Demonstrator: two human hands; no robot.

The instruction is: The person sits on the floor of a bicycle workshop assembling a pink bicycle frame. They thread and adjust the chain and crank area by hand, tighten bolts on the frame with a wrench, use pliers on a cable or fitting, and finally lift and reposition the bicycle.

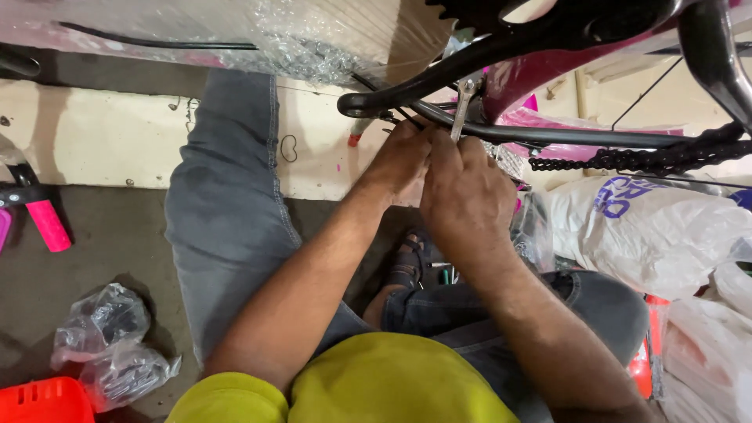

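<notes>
I sit on the floor in grey jeans and a yellow shirt, both hands raised to an upturned pink and black bicycle frame [548, 74]. My right hand [464, 188] is closed around a silver spanner [462, 106] that points up at the black stay tube [501, 129]. My left hand [401, 157] presses against the same spot on the tube, fingers curled on a small part I cannot make out. The bicycle chain [634, 158] runs to the right of my hands. The black crank arm [486, 47] crosses above them.
Bubble wrap and cardboard [313, 35] cover the frame at top. White plastic bags [650, 231] lie on the right. A crumpled clear bag [110, 345], a red plastic basket [43, 399] and a pink handlebar grip [47, 225] are on the floor at left.
</notes>
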